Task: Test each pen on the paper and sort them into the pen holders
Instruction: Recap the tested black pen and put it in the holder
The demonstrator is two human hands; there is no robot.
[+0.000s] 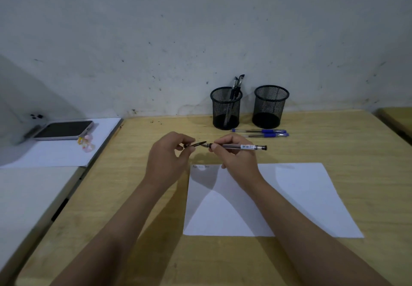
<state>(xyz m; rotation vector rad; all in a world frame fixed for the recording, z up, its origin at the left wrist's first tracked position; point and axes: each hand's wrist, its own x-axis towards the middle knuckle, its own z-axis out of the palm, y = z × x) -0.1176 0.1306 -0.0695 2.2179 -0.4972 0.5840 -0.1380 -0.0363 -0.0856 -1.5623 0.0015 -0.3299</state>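
At frame centre the right hand [234, 154] grips a black pen [243, 146] level, while the left hand [169, 152] pinches its cap [196, 144] just apart from the tip. Paper [289, 201] lies lower right; two mesh holders [226, 107] [269, 106] stand above, two blue pens [260, 133] before them.

I can't read the tiny marks [201, 166] at the paper's [289, 196] far left corner; my left grip [169, 154] hides part of the pen cap [196, 144].

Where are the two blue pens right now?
In the head view, the two blue pens lie side by side on the table, just before the two mesh pen holders, beyond the right hand.
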